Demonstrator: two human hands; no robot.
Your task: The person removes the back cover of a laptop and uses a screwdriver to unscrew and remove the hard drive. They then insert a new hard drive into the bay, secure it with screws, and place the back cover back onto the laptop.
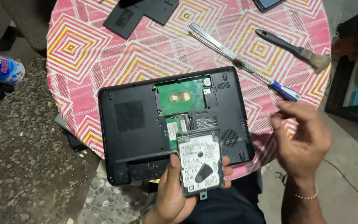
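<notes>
While my left hand grips the hard drive over the opened laptop | right hand beside laptop, loosely open, blurred, holding nothing visible.

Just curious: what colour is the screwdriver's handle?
Blue and white; the screwdriver shows best in the head view.

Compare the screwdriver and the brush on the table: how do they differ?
The screwdriver has a blue-and-white handle and a thin metal shaft; the brush has a black handle and a tuft of pale bristles. The screwdriver lies nearer the laptop; the brush lies nearer the table's edge. Both lie flat, untouched by either hand.
</notes>
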